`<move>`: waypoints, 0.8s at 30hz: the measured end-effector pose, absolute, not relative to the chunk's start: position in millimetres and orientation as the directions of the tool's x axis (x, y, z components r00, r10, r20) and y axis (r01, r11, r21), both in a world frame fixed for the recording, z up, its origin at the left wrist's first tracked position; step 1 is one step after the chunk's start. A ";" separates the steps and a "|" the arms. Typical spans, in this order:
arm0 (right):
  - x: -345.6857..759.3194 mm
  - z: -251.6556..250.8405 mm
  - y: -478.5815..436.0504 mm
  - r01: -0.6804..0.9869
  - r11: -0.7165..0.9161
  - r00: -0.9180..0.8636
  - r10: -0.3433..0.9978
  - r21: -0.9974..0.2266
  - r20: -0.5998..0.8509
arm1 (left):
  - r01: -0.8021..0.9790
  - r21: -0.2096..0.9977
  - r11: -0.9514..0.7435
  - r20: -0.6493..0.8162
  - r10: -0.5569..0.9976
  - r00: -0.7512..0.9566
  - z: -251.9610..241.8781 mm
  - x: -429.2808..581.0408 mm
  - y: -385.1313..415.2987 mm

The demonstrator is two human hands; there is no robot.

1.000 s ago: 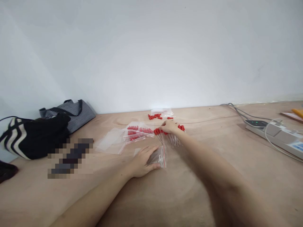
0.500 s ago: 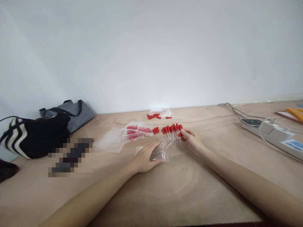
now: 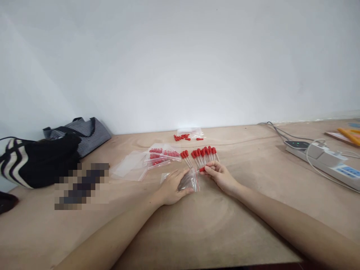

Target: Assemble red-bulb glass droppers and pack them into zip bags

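My left hand (image 3: 173, 188) rests on a clear zip bag (image 3: 189, 182) on the table, its thumb and fingers set at the bag's two edges near the red-striped mouth. Pinched by its red rubber bulb, a glass dropper (image 3: 202, 169) is in my right hand (image 3: 219, 175), its tube pointing left at the bag's mouth; whether the tip is inside I cannot tell. Just behind lies a fanned row of red-bulbed droppers (image 3: 203, 151), with a smaller group (image 3: 185, 154) to its left. Filled bags of droppers (image 3: 160, 158) overlap beyond my left hand.
Flat bags (image 3: 128, 168) lie left of the filled ones. Loose red bulbs (image 3: 181, 137) and clear tubes sit near the wall. A black bag (image 3: 42, 165) and a striped bag (image 3: 94, 137) stand at left. At right are a power strip (image 3: 337, 165) with cables and a yellow object (image 3: 350, 135).
My right hand has moved left and slightly nearer with the dropper, bringing its tube to the bag's mouth. My left hand stays on the bag.
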State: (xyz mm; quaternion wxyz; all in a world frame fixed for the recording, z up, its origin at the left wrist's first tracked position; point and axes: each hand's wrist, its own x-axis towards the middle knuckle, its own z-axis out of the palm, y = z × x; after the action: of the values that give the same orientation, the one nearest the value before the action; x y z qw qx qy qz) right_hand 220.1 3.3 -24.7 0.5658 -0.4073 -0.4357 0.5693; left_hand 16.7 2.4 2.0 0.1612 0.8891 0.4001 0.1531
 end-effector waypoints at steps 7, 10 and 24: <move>221.9 -29.2 2.1 0.175 0.229 -0.217 0.958 -0.958 0.189 | 0.670 0.380 -0.638 0.142 0.756 0.639 1.1 15.7 2.4; 218.0 -28.0 1.7 0.270 0.296 -0.345 0.918 -0.916 0.195 | 0.659 0.366 -0.657 0.168 0.743 0.648 0.5 15.0 3.1; 237.8 -21.9 27.2 0.571 0.347 -0.084 0.926 -0.744 0.367 | 0.658 0.166 -0.735 0.363 0.666 0.652 14.0 -2.1 -0.3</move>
State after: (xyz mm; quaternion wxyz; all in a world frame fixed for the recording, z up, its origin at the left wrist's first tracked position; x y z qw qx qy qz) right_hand 237.8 27.2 -21.9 0.4197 -0.5309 -0.7051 0.2117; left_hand -2.1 -0.3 14.0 0.0097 0.9088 0.3640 0.2035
